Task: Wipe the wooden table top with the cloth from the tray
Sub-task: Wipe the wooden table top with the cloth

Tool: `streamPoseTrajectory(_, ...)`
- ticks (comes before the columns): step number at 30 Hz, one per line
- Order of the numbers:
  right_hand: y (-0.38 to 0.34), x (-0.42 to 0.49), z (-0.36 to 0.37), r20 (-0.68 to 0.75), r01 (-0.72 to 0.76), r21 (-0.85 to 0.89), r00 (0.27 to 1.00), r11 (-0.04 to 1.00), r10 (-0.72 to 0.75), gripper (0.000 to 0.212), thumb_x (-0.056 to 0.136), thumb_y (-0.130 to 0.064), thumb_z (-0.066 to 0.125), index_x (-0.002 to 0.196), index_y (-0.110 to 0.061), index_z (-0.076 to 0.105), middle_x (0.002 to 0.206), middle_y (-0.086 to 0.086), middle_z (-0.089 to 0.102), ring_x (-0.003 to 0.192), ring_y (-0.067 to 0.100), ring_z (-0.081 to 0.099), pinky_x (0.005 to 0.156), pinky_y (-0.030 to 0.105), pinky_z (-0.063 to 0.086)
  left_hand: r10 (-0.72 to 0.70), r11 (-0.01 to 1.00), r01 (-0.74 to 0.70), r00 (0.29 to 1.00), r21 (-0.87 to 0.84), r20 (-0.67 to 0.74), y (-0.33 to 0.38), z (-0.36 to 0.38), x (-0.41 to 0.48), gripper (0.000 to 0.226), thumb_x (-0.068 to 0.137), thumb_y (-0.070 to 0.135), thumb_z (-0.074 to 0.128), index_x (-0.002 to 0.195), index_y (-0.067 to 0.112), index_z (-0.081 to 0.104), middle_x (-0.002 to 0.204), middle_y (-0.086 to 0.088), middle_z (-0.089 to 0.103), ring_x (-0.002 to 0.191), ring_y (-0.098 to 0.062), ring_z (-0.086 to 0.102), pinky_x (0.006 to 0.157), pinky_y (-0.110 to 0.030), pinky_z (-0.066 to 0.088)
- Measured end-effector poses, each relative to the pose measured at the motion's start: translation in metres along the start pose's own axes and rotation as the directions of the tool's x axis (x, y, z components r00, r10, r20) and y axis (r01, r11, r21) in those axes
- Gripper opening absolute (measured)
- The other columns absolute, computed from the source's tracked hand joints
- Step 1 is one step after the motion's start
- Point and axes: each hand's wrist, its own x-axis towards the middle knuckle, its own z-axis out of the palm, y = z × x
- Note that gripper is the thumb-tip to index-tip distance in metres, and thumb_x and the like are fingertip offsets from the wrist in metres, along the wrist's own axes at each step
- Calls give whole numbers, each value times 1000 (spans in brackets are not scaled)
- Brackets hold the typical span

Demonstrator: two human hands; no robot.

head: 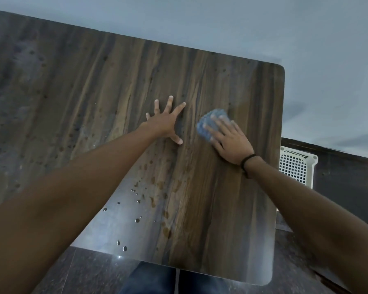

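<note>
Blue and bunched, the cloth lies on the wooden desk under the person's right hand, a little toward two o'clock from the middle of the top. That hand's fingers are laid out fairly straight over the cloth, pressing it flat to the wood, not clenched round it, which looks to me like the way one bears down for a wiping stroke. Just beside it, at about nine o'clock, the left hand rests on the bare wood with its fingers splayed and released, holding nothing; I would guess it is there to steady the reach across the desk. Water droplets and brownish spots run from below the hands toward seven o'clock, and more specks dot the far side near ten o'clock, so much of the top seems left to do. A dark band sits on the right wrist. Off the desk's edge at three o'clock stands a white perforated tray, probably where the cloth belongs, within easy reach of the wiping hand.
</note>
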Motion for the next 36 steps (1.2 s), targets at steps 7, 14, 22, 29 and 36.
streamPoseTrajectory(7,20,36,-24,-75,-517,152,843,842,532,56,108,-42,25,161,-33,12,170,5,1,156,29,-1,125,55,7,-34,996,34,999,78,0,6,-37,28,142,62,52,90,152,47,-20,158,4,-39,144,-45,-30,112,-75,5)
streamPoseTrajectory(14,60,37,-28,-96,-516,205,835,832,541,54,108,-41,26,161,-33,16,170,4,6,156,28,2,124,56,9,-42,995,40,999,90,27,10,-49,49,142,60,54,90,151,50,-20,158,4,-39,145,-45,-28,111,-75,8)
streamPoseTrajectory(22,96,46,-36,-73,-390,157,911,907,405,53,108,-44,25,160,-38,16,170,-2,6,156,24,2,125,56,9,-39,992,30,997,124,64,27,-62,77,145,58,50,92,148,54,-21,155,7,-43,143,-39,-35,111,-76,3)
streamPoseTrajectory(29,93,69,-33,-63,-92,35,994,995,94,52,108,-42,25,160,-37,18,169,-1,11,156,25,8,124,55,13,-62,987,49,994,150,87,26,-69,81,153,51,53,94,145,56,-26,151,8,-48,144,-40,-33,110,-77,7)
streamPoseTrajectory(36,81,70,-31,-12,-17,35,1000,999,18,53,108,-44,24,160,-37,16,169,-2,9,156,23,5,124,50,10,-60,993,53,996,102,68,33,-80,93,146,57,55,91,147,54,-24,154,9,-44,143,-42,-33,106,-81,11)
